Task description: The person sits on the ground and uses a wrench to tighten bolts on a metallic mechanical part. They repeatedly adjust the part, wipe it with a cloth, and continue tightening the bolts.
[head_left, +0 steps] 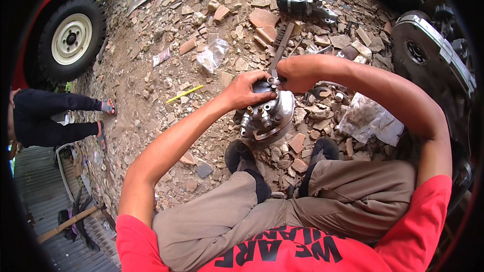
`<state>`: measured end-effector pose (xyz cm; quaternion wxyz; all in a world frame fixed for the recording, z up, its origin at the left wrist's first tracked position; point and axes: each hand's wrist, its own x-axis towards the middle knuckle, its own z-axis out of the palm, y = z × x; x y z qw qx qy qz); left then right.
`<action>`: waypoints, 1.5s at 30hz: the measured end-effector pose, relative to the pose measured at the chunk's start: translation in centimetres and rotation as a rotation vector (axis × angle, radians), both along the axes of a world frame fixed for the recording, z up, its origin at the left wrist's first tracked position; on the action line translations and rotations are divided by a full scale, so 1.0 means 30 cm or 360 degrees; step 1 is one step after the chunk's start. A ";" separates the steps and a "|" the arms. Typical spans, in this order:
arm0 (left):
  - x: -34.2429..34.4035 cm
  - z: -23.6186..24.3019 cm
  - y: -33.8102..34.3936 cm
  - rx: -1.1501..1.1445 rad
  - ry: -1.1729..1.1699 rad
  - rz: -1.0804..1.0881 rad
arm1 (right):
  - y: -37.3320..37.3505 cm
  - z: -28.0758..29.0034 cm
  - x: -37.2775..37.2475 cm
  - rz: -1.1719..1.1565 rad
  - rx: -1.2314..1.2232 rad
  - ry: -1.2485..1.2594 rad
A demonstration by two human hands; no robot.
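A grey metal machine part (pixel 285 111) with a rounded rim and several pipe fittings stands on the rubble between my feet. My left hand (pixel 247 90) is closed around its upper left side, thumb and fingers on the metal. At the top right of the part, my right hand (pixel 297 73) is curled into a fist, and whatever it grips is hidden by the fingers. Right beside that fist runs the handle of a wire brush (pixel 282 43), its dark bristles pointing left at the far end. I cannot tell whether the fist touches the brush.
A black and silver cylindrical part (pixel 305 6) lies beyond. Large machinery (pixel 428 50) stands close on the right, above a dirty plastic bag (pixel 370 120). A yellow stick (pixel 185 93) and clear plastic (pixel 212 55) lie left. A person (pixel 55 116) stands near a vehicle wheel (pixel 72 39).
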<state>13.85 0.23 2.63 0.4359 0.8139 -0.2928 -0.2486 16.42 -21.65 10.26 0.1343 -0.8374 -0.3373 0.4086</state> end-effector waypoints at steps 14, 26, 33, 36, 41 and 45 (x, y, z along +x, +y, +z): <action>-0.006 -0.007 -0.001 0.0043 -0.0029 0.0044 | -0.040 -0.131 0.069 0.0576 0.0095 -0.0655; -0.005 0.003 0.005 0.0086 -0.0003 0.0036 | 0.052 0.016 -0.017 -0.0069 -0.0057 0.0158; 0.000 -0.011 0.014 0.0164 -0.0026 0.0026 | -0.031 -0.027 0.049 0.0212 -0.0151 -0.0203; -0.002 -0.006 0.009 0.0064 -0.0031 0.0001 | -0.052 -0.063 0.018 0.0305 0.0013 -0.0171; 0.001 -0.004 0.005 0.0073 -0.0030 -0.0005 | -0.073 -0.160 0.057 0.0539 0.0332 -0.0712; -0.002 0.005 0.000 0.0020 -0.0015 0.0002 | -0.026 -0.137 0.086 0.0556 0.0055 -0.0368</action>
